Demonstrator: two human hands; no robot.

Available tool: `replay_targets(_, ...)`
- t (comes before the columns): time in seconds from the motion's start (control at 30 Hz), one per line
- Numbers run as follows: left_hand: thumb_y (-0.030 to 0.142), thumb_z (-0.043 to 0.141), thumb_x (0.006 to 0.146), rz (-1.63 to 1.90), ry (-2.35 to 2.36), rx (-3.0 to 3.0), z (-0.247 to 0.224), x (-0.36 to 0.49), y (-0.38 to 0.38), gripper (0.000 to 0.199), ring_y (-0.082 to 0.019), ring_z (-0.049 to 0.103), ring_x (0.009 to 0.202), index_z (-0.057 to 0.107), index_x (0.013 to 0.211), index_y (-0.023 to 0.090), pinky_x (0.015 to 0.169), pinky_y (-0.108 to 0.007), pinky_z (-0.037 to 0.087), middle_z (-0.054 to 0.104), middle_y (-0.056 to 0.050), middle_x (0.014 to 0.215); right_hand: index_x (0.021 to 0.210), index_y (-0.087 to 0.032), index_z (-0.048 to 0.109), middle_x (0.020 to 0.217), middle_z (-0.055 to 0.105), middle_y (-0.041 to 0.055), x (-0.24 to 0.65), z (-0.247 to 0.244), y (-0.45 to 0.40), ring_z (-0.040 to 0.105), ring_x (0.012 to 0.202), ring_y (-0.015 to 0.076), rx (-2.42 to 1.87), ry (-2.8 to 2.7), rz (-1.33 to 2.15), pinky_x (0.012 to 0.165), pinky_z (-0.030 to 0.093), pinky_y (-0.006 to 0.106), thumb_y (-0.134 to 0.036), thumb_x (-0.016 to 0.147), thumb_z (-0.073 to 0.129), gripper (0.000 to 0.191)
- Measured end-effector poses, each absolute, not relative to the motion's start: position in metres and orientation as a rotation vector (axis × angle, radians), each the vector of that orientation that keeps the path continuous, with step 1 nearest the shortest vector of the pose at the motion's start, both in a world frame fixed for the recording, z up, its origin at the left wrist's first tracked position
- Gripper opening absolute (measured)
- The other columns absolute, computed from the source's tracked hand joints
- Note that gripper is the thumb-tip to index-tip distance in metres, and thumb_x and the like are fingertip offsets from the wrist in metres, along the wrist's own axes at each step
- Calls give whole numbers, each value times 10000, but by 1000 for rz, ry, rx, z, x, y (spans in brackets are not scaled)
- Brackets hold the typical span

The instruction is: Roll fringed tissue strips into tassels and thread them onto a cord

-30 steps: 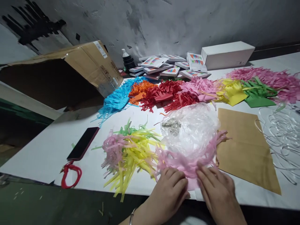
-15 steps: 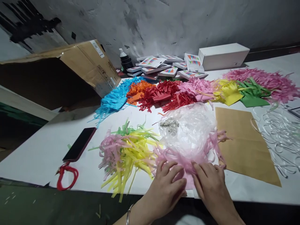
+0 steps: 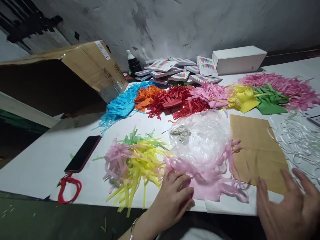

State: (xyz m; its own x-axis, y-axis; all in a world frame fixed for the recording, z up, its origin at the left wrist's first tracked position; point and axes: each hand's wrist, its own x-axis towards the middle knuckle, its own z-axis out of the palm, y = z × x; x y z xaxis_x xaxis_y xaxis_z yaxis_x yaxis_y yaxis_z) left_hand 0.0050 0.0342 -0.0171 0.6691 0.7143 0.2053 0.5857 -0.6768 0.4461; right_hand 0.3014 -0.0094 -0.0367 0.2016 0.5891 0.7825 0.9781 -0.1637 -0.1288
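Note:
Pink fringed tissue paper (image 3: 207,186) lies spread near the table's front edge, its strips reaching right. My left hand (image 3: 176,191), a bangle at its wrist, rests on the left end of the pink paper with fingers curled; whether it pinches any paper is hidden. Over the lower corner of a brown paper sheet (image 3: 260,150), my right hand (image 3: 287,200) is slightly blurred, fingers apart and holding nothing. A crumpled clear plastic bag (image 3: 202,140) sits just behind the pink paper. Yellow strips (image 3: 142,163) with pale pink and green ones lie left of my left hand.
Fringed bundles in blue (image 3: 122,106), orange, red, pink, yellow and green line the back. Behind them are flat packets (image 3: 180,76) and a white box (image 3: 240,60). A phone (image 3: 83,153) with a red cord lies left, near a cardboard box (image 3: 92,66). White cord (image 3: 300,143) is at right.
My right hand has let go of the pink paper and moved right, its fingers now spread. The pink paper is spread wider to the right. My left hand has stayed nearly in place.

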Motion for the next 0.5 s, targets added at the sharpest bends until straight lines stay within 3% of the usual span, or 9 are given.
replay_targets(0.1, 285, 586, 975, 500, 994, 2559, -13, 8, 37, 115, -260, 533, 1210, 637, 1077, 267, 1138, -508, 157, 692, -8, 1262, 1437, -128, 526, 1404, 602, 163, 264, -31, -13, 583, 1290, 320, -1334, -2004, -492, 1051, 501, 458, -114, 893, 665, 562)
replay_targets(0.2, 369, 620, 960, 478, 996, 2603, -13, 5, 45, 172, -276, 546, 1207, 644, 1102, 275, 1121, -510, 183, 704, -1, 1273, 1234, -125, 674, 1303, 692, 89, 234, -38, -12, 625, 1245, 247, -1106, -2239, -203, 1106, 452, 389, -164, 979, 550, 287)
replay_targets(0.33, 350, 636, 941, 520, 1436, 2614, -14, -18, 64, 189, -331, 590, 1148, 675, 1085, 234, 1045, -551, 291, 734, -66, 1182, 1215, -114, 695, 1280, 709, 73, 231, -48, -13, 641, 1224, 227, -1144, -2221, -165, 1182, 356, 355, -317, 1012, 549, 322)
replay_targets(0.4, 296, 593, 959, 588, 1739, 2565, -12, -32, 68, 138, -349, 600, 1108, 686, 1010, 208, 1000, -561, 340, 730, -104, 1122, 1206, -110, 700, 1266, 716, 78, 236, -48, -14, 636, 1236, 226, -1109, -2236, -161, 1214, 314, 365, -290, 1001, 567, 303)
replay_targets(0.5, 281, 569, 968, 787, 1899, 2558, -5, -38, 61, 126, -362, 557, 1164, 658, 1011, 202, 1002, -565, 364, 665, -149, 1191, 1169, -110, 712, 1206, 743, 81, 236, -46, -17, 662, 1196, 205, -1057, -2230, -165, 1217, 317, 371, -188, 986, 565, 247)
